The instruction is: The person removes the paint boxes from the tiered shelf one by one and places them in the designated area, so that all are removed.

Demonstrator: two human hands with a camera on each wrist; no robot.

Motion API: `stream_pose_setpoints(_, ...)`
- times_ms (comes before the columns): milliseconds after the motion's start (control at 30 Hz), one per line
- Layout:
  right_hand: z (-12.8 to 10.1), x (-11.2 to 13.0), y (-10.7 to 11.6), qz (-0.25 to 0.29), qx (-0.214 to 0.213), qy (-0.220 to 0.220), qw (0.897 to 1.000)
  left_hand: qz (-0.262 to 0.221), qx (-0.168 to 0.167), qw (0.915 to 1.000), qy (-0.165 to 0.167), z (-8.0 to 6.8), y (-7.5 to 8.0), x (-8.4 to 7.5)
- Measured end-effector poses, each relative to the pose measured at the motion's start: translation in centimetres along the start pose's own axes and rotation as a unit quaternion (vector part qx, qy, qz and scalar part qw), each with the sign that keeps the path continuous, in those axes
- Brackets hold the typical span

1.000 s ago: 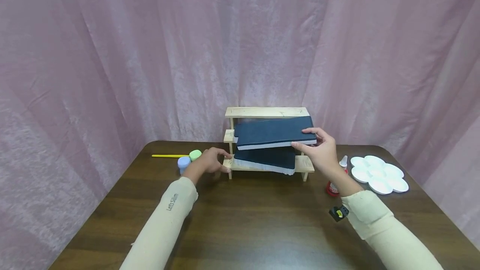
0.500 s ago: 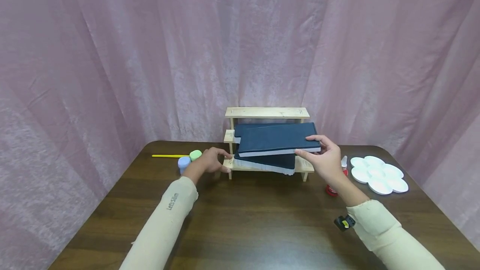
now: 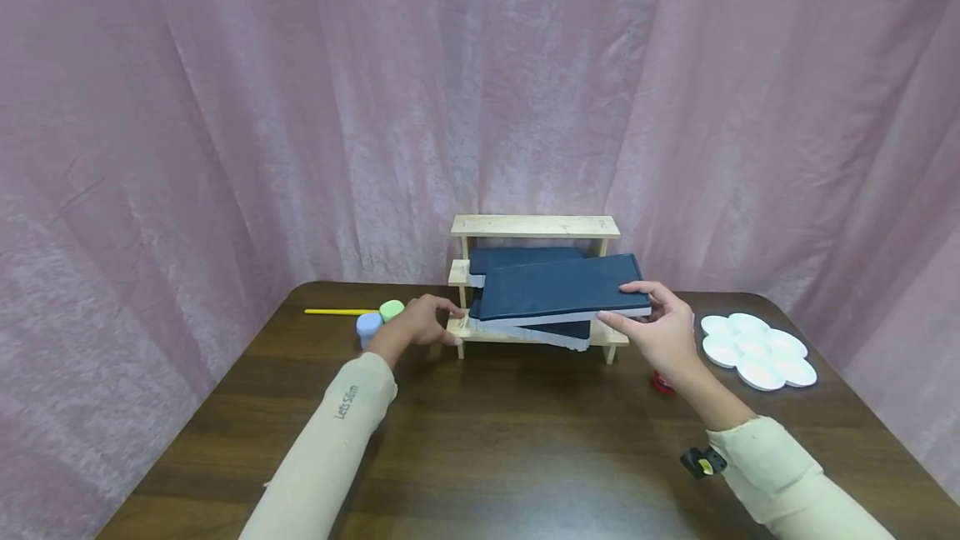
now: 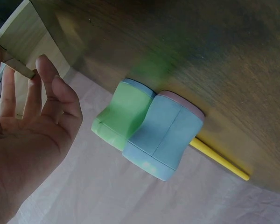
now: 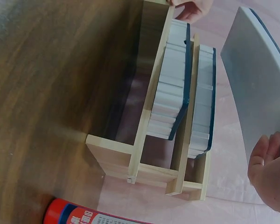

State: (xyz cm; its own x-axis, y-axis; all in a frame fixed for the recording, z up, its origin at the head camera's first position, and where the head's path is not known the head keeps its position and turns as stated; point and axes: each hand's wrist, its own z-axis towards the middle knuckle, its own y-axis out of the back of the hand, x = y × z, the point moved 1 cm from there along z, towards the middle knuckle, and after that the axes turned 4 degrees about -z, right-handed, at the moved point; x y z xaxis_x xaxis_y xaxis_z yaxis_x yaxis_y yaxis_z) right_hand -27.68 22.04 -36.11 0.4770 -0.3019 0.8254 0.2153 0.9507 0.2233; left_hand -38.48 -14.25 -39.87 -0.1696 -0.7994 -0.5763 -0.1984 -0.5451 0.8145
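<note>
The right hand [image 3: 663,332] holds a dark blue board [image 3: 562,288] by its end, in front of the wooden shelf [image 3: 536,226]. The left hand [image 3: 420,322], fingers loose, touches the shelf's bottom corner.

Looks like a staged craft corner: dark wooden table [image 3: 510,440] ringed by pink curtains [image 3: 225,107]; white paint palette [image 3: 757,348] at three o'clock, small paint pots [image 3: 378,319] and yellow brush [image 3: 337,312] at ten o'clock.
</note>
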Motion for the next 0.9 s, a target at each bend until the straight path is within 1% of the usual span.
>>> stream_pose_setpoints(300, -1.1, 0.0, 0.2, -0.003, 0.021, 0.001, 1.0, 0.004, 0.002, 1.0, -0.004, 0.0, 0.0, 0.2)
stream_pose_setpoints(533, -1.9, 0.3, 0.2, 0.011, 0.045, 0.023, 0.999, -0.007, 0.004, 0.9999, 0.006, -0.1, 0.1, 0.0)
stream_pose_setpoints(767, -2.7, 0.3, -0.1, 0.03, 0.062, 0.011, 0.998, -0.005, 0.003, 1.0, 0.006, 0.0, 0.1, 0.1)
stream_pose_setpoints(900, -3.0, 0.0, -0.3, 0.031, 0.075, 0.007, 0.997, -0.008, 0.003, 0.9999, 0.009, 0.0, 0.0, 0.1)
